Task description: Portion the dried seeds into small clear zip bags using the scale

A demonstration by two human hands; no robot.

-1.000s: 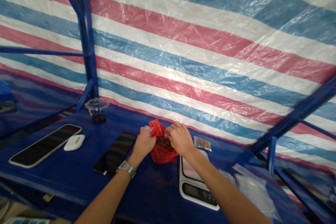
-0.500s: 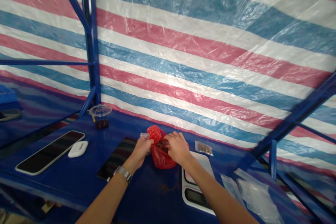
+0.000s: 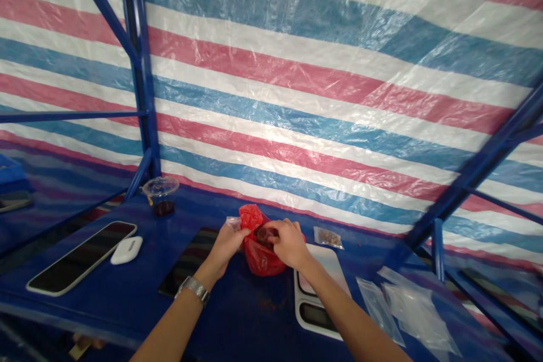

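"One red bag (image 3: 263,263) is being worked on; where does it stand?"

"On the blue table (image 3: 250,328), in the middle stretch, closer to the far edge than to the near edge. The white scale (image 3: 330,267) is just to its right."

"State of each hand?"

"The left hand (image 3: 226,248) is clamped on the bag's left rim. A scrap of clear plastic (image 3: 232,221) shows above its fingers; whether it is pinched too cannot be told. The right hand (image 3: 291,242) has its fingers bent and drawn together inside the bag's mouth, at the dark contents (image 3: 263,235). Whether they grip anything cannot be told."

"Which step is in hand?"

"By judgement, handling the contents through the mouth. The next move calls for a steady left rim, so that the film does not fold over the right fingers."

"Materials and shapes?"

"Bag: thin, glossy film, rounded below, crumpled at the rim. Contents: brownish and lumpy, not identifiable. Scale: smooth housing, rounded corners, dark display towards the near edge. Small packet (image 3: 328,237): flat, clear, filled with brown bits, near the far edge. Clear bags (image 3: 418,311): limp, overlapping, towards the right edge. Lidded cup (image 3: 162,195): clear plastic, dark residue at the base, towards the far left corner."
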